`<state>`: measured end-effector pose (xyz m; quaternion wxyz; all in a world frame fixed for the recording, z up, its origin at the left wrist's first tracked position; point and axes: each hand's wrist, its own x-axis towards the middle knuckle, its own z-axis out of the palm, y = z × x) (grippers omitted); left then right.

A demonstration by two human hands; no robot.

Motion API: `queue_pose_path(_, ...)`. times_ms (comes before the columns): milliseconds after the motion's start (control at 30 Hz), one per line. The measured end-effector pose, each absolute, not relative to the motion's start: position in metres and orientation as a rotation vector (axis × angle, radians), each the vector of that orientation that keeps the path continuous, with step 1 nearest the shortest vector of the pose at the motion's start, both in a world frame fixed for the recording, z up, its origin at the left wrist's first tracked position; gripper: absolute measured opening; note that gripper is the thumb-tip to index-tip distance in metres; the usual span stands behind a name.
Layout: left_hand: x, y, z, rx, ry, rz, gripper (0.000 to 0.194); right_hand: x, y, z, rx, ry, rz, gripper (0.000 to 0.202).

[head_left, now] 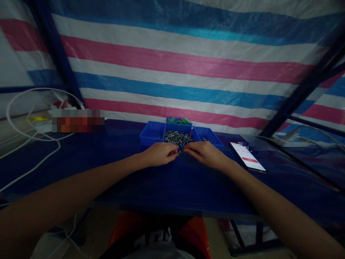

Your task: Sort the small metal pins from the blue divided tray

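My left hand is closed in a pinch in front of the blue bins, with a tiny shiny piece just showing at its fingertips. What that piece is, I cannot make out. Close by on the right, my right hand has its thumb and fingers pressed together, their tips pointing at the left hand. Anything between them is too small to name. Just beyond both hands lies a heap of small metal pins or screws in the middle bin. A left blue bin and a right blue bin flank it.
Behind the heap, a blue bin holds green pieces. A phone with a lit screen lies right of my hands on the blue table. White cables loop at the left. Striped sheeting hangs behind, between blue posts.
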<state>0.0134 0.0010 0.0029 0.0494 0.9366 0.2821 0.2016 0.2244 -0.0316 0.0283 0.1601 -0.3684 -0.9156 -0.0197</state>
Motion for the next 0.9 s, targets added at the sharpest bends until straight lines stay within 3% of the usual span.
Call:
queue_pose_path(267, 0.012, 0.004, 0.002, 2.849, 0.945, 0.635, 0.01, 0.226, -0.026, 0.023, -1.202, -2.692, -0.057, 0.019)
queue_pose_path(900, 0.013, -0.006, 0.006, 2.936, 0.482, 0.812, 0.017, 0.218, -0.03, 0.018, -1.083, -2.753, 0.109, 0.021)
